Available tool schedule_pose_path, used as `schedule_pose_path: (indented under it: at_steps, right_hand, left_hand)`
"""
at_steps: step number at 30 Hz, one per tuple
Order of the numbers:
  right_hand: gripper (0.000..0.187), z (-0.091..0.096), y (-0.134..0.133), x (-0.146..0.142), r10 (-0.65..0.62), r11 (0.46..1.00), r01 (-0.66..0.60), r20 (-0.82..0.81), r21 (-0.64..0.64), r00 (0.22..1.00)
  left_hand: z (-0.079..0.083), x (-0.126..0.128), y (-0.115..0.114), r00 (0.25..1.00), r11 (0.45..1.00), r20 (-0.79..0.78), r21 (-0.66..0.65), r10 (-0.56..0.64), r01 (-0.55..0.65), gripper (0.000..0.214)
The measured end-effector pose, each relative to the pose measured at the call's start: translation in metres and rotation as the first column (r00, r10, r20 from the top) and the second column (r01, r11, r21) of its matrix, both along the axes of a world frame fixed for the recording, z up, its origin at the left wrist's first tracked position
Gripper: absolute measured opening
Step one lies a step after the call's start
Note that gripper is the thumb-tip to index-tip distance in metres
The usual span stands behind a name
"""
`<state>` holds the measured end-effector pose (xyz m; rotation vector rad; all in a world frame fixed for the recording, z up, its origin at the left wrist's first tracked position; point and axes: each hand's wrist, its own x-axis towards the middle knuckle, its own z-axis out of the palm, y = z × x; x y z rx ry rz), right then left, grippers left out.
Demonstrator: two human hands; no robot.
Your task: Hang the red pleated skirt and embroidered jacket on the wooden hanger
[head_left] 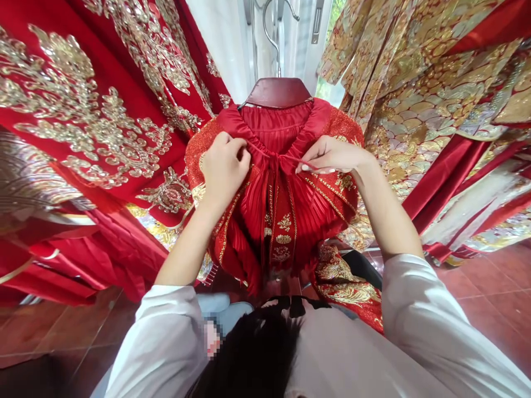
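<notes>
In front of me a red pleated skirt [302, 204] with a gathered waist and gold-embroidered panels hangs from a dark red hanger [280, 93]. A thin red drawstring [292, 158] crosses the front of its waist, meeting at the middle in what may be a knot or loop. My left hand [226, 166] is closed at the left of the waist, thumb and forefinger pinching one end of the string. On the other side, my right hand [334, 153] pinches the other end between thumb and fingertips. The string looks stretched between both hands.
Red garments with gold sequin work [120, 127] hang close on the left. Gold patterned garments [398, 110] hang on the right. A metal hook [271, 36] holds the hanger near a white door frame [309, 50]. Red embroidered cloth [348, 282] lies low by my right arm.
</notes>
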<state>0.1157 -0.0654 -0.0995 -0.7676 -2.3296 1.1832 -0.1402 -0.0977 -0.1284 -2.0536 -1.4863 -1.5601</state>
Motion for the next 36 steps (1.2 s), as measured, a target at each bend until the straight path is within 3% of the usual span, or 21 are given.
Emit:
schedule_pose_path:
  at_steps: [4, 6, 8, 10, 14, 18, 22, 25, 28, 33, 35, 36]
  right_hand:
    - [0.038, -0.008, 0.001, -0.023, -0.103, 0.984, 0.141, -0.305, 0.105, 0.947]
    - [0.040, -0.016, 0.003, -0.038, -0.175, 0.946, 0.267, -0.405, 0.184, 0.897]
    - [0.041, -0.025, 0.004, -0.050, -0.236, 0.865, 0.400, -0.457, 0.304, 0.858]
    - [0.040, -0.033, 0.005, -0.057, -0.262, 0.749, 0.475, -0.453, 0.461, 0.852]
    - [0.038, -0.046, 0.009, -0.057, -0.294, 0.541, 0.436, -0.324, 0.719, 0.899]
    - [0.039, -0.053, 0.014, -0.053, -0.363, 0.441, 0.365, -0.209, 0.820, 0.908]
    - [0.035, -0.055, 0.014, -0.056, -0.330, 0.409, 0.375, -0.248, 0.832, 0.911]
    - [0.032, -0.052, 0.011, -0.061, -0.302, 0.418, 0.401, -0.292, 0.815, 0.908]
    - [0.023, -0.050, 0.010, -0.058, -0.380, 0.441, 0.429, -0.269, 0.788, 0.885]
    - [0.015, -0.051, 0.012, -0.036, -0.539, 0.417, 0.563, -0.305, 0.713, 0.785]
    - [0.014, -0.051, 0.011, -0.032, -0.534, 0.464, 0.603, -0.338, 0.649, 0.775]
    - [0.014, -0.051, 0.009, -0.032, -0.517, 0.517, 0.617, -0.359, 0.593, 0.777]
  left_hand:
    - [-0.003, 0.022, 0.007, 0.986, 0.996, 0.160, 0.087, -0.046, 0.032, 0.006]
    - [-0.002, 0.033, 0.009, 0.971, 0.990, 0.204, 0.095, -0.123, 0.105, 0.009]
    - [-0.002, 0.042, 0.010, 0.952, 0.975, 0.210, 0.061, -0.222, 0.214, 0.011]
    - [-0.003, 0.049, 0.012, 0.931, 0.953, 0.207, 0.017, -0.300, 0.303, 0.010]
    - [-0.010, 0.052, 0.014, 0.941, 0.955, 0.169, -0.002, -0.293, 0.298, 0.007]
    - [-0.014, 0.047, 0.013, 0.970, 0.971, 0.092, -0.056, -0.226, 0.232, 0.010]
    - [-0.020, 0.050, 0.012, 0.987, 0.986, 0.044, -0.061, -0.153, 0.156, 0.007]
    - [-0.023, 0.053, 0.011, 0.992, 0.993, 0.050, -0.015, -0.116, 0.117, 0.007]
    - [-0.023, 0.049, 0.009, 0.995, 0.995, 0.035, 0.001, -0.097, 0.097, 0.008]
    - [-0.020, 0.027, 0.003, 0.999, 0.998, 0.044, 0.058, -0.020, 0.018, 0.011]
    - [-0.020, 0.022, 0.002, 0.996, 0.998, 0.070, 0.044, -0.047, 0.044, 0.012]
    - [-0.020, 0.021, 0.002, 0.992, 0.997, 0.099, 0.028, -0.078, 0.075, 0.012]
